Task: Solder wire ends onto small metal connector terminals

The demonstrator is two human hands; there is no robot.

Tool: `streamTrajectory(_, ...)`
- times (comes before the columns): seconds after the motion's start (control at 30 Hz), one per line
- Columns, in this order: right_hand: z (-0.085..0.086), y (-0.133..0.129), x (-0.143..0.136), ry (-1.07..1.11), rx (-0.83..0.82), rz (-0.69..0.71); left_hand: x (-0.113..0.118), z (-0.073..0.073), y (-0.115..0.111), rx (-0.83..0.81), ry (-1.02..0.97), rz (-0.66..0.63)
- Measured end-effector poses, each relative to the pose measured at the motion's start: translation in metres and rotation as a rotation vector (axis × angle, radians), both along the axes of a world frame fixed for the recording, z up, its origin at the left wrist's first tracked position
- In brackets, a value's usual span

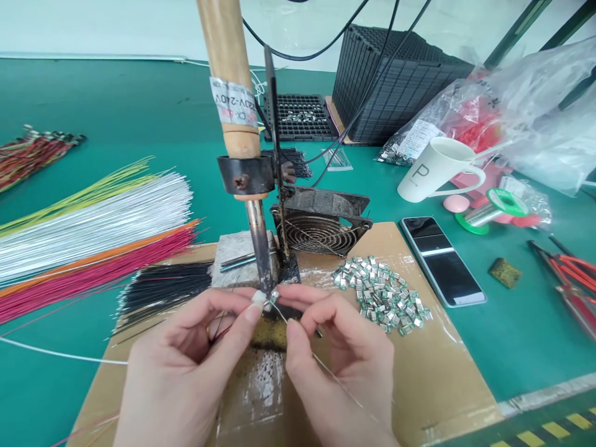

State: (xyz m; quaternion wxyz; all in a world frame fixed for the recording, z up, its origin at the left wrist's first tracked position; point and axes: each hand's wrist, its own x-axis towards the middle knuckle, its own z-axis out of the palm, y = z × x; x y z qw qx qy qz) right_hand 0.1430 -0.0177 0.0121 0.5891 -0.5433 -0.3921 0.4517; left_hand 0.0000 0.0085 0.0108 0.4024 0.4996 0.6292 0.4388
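Note:
My left hand (190,360) pinches a small white piece (259,298) between thumb and forefinger, and thin red and dark wires (223,329) show inside its curled fingers. My right hand (342,354) grips a thin strand of solder wire (333,375) between thumb and forefinger. Its other fingertips meet a small metal connector (274,295) beside the white piece. Both hands come together right at the lower tip of a soldering iron (263,261), which a stand holds upright, handle uppermost. The exact joint is too small to make out.
Loose metal connectors (384,295) lie right on the cardboard (437,379). Bundles of white (107,217), red (116,267) and black wires (167,288) lie left. Behind stand a fan (321,226) and black trays (395,74). Right are a phone (442,261), a mug (433,171) and a solder spool (488,211).

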Motion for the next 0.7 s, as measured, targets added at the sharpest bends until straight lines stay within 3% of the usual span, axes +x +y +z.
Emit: streamTrajectory(0.7, -0.0011, -0.0046, 0.0016, -0.045, -0.065, -0.006, 0.0006, 0.0032, -0.0021, -0.025, 0.052, -0.029)
